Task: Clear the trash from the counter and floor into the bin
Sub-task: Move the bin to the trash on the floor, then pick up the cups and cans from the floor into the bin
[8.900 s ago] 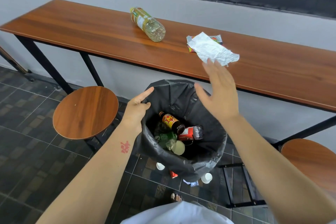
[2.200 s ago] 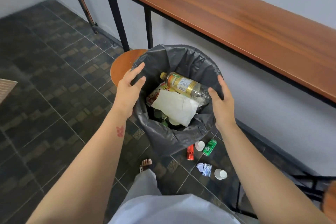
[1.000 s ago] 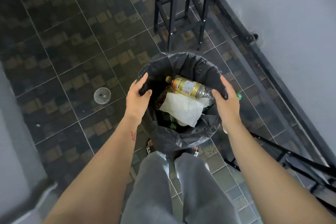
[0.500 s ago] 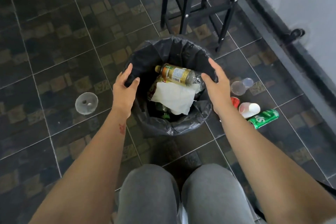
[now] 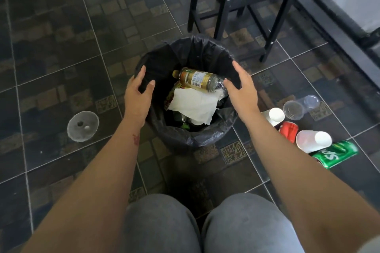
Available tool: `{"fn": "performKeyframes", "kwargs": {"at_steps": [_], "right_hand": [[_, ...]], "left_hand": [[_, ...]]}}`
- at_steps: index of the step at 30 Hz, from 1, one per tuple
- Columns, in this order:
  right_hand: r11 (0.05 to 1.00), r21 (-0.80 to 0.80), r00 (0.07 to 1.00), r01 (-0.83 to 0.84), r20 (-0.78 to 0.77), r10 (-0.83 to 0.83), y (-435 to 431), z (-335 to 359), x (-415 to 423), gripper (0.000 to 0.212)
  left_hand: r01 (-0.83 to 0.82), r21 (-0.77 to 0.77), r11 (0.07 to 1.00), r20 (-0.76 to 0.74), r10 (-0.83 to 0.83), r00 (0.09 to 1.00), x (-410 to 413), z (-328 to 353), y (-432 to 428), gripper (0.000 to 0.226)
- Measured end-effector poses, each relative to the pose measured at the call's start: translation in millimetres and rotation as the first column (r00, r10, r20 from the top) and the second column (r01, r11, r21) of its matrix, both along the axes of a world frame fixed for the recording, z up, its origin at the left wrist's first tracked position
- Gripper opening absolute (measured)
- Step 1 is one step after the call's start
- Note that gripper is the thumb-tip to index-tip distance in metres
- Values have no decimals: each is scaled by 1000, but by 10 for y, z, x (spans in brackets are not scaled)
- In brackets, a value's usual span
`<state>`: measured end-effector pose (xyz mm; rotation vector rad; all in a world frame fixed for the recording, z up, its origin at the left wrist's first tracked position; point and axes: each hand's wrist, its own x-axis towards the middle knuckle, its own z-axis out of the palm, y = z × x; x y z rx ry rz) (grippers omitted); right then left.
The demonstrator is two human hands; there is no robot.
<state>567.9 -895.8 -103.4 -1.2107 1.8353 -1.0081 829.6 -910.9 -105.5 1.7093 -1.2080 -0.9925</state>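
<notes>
The bin [image 5: 185, 139], lined with a black bag, stands on the dark tiled floor in front of my knees. Inside lie a plastic bottle [image 5: 197, 79] and a white crumpled paper [image 5: 195, 104] on top of other trash. My left hand [image 5: 138, 92] straddles the bin's left rim, thumb inside. My right hand [image 5: 241, 90] straddles the right rim, thumb near the bottle's end. On the floor to the right lie a green can [image 5: 335, 153], a red can [image 5: 289, 130], two white cups [image 5: 313, 140] and clear plastic cups [image 5: 293, 110]. A clear cup [image 5: 82, 125] sits on the left.
A black stool frame [image 5: 224, 2] stands just behind the bin. A dark baseboard and grey wall [image 5: 337, 31] run along the right. My knees in grey trousers [image 5: 160, 226] are at the bottom of the view.
I carried the bin away from the counter and crouched with it over the floor trash. In the last half second the bin and both hands have barely shifted.
</notes>
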Motion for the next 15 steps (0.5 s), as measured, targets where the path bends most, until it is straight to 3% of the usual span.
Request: {"fn": "performKeyframes", "kwargs": {"at_steps": [8, 15], "right_hand": [[994, -9, 932, -112, -349, 101, -42, -68, 60, 58], [991, 50, 875, -121, -467, 131, -83, -131, 34, 57]], "left_hand": [[72, 6, 997, 342, -70, 937, 93, -80, -121, 54], [187, -10, 982, 710, -125, 693, 93, -78, -126, 49]]}}
